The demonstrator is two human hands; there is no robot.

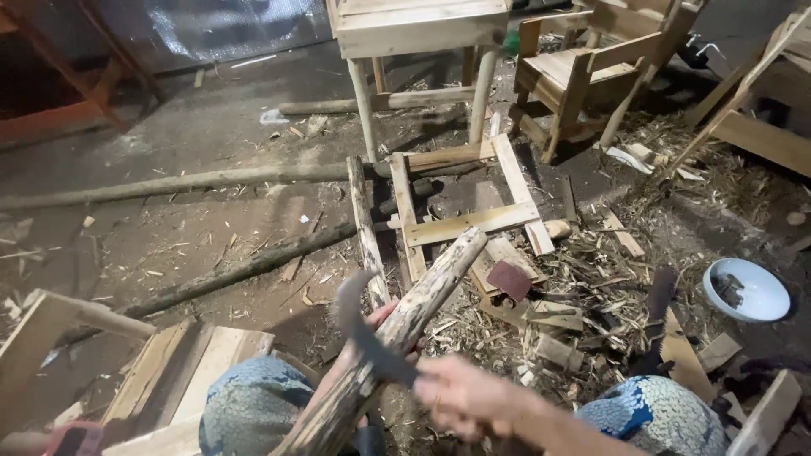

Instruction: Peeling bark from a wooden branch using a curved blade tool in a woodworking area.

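A rough wooden log [422, 300] slants up from my lap towards the middle of the floor. My left hand [359, 350] grips it low down, from the left side. My right hand [460, 393] is closed on the handle of a dark curved blade [359, 325], blurred with motion, which lies across the log just above my left hand. My knees in blue patterned cloth [253, 405] frame the log on both sides.
A flat wooden frame [460, 207] lies on the floor ahead, with long poles [169, 181] to the left. Wood chips and offcuts [583, 295] litter the right. A white bowl [748, 289] sits far right. A wooden table [418, 34] and chair [591, 72] stand behind.
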